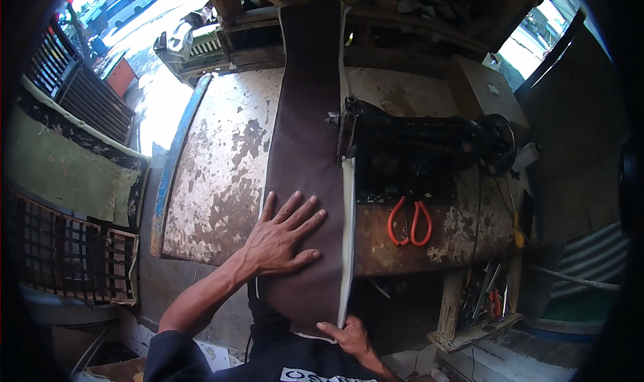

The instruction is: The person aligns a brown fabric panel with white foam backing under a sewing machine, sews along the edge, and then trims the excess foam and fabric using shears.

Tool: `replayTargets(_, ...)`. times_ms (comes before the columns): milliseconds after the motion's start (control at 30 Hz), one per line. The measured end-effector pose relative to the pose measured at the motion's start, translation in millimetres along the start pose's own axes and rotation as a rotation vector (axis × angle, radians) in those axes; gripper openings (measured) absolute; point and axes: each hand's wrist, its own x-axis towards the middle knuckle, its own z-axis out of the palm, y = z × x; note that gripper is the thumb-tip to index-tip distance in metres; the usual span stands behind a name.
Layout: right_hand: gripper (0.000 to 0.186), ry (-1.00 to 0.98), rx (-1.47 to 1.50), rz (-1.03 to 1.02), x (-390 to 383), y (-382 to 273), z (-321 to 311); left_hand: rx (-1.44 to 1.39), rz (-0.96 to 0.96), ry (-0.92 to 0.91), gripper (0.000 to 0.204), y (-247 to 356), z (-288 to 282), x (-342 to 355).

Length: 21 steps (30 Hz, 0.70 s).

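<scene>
A long strip of dark brown upholstery material with pale edges runs from the far side of the table toward my body. It passes under the head of a black sewing machine, its right edge by the needle area. My left hand lies flat on the strip, fingers spread. Down at the near end, my right hand grips the strip's right corner, thumb on top and the other fingers partly hidden. Scissors with orange handles rest on the table right of the strip, beside the machine.
The worn table has peeling paint and a blue left edge. A cardboard box stands behind the machine. Tools sit in a wooden rack below right. Padded frames stand at the left, and a wooden structure lies beyond the table.
</scene>
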Motion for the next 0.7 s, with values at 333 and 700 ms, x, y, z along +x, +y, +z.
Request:
replayTargets(333,0.035,0.086,-0.061,-0.039,7,-8,6,0.022,0.015,0.025,0.084,-15,-4,15)
replayTargets(700,0.033,0.151,0.102,-0.173,35,-21,23,0.037,0.031,0.04,0.084,-39,-3,38)
